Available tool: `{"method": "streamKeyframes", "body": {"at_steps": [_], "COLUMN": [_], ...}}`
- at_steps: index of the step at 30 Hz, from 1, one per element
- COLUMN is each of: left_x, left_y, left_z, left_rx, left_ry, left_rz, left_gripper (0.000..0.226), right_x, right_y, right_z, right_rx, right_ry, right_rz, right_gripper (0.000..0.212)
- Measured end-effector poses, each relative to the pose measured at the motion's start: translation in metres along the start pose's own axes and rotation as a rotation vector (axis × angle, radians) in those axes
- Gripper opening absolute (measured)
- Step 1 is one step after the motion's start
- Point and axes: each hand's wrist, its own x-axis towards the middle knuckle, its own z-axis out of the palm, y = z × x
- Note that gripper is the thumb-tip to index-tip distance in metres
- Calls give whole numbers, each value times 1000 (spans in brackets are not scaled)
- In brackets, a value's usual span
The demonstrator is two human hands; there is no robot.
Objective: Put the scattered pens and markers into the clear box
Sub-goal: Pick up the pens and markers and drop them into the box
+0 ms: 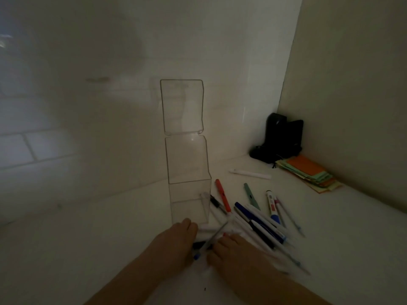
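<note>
A tall clear box [188, 183] stands on the white surface with its hinged lid [181, 106] flipped up against the tiled wall. Scattered pens and markers lie to its right: a red pen [222, 195], a green pen [251, 196], a white marker [250, 173], a red-and-white marker [272, 205], and a pile of blue and white pens [259, 225]. My left hand [174, 243] and my right hand [233, 252] press together on a blurred bunch of pens [211, 238] just in front of the box. The grip is blurred by motion.
A stack of orange, green and yellow sticky notes [308, 172] lies at the right against the side wall. A black device [279, 137] sits in the corner behind it. The tiled wall stands directly behind the box.
</note>
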Motion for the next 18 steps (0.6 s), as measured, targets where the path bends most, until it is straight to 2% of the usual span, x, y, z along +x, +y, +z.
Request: {"method": "streamKeyframes", "body": {"at_steps": [1, 2, 4, 6, 9, 11, 14, 18], "left_x": [0, -1, 3, 7, 11, 13, 14, 8], "left_y": [0, -1, 0, 2, 3, 1, -2, 1], "left_z": [0, 3, 10, 17, 18, 16, 10, 5], "left_rx": [16, 8, 80, 116, 143, 159, 225, 243], "left_ry": [66, 50, 53, 111, 158, 107, 84, 69], "left_rz": [40, 53, 97, 112, 174, 194, 208, 158], "left_gripper": [38, 47, 58, 53, 49, 35, 13, 19], "right_x": [1, 2, 1, -1, -3, -2, 2, 12], "right_y": [-2, -4, -5, -5, -4, -4, -3, -3], "right_z": [0, 0, 3, 4, 6, -3, -7, -10], "right_rx": [-39, -36, -63, -86, 2, 66, 29, 2], "right_ry": [-7, -69, -83, -100, 107, 177, 80, -25], "right_rz": [-10, -29, -90, -111, -2, 70, 58, 35], "right_gripper": [46, 44, 29, 28, 19, 32, 41, 36]}}
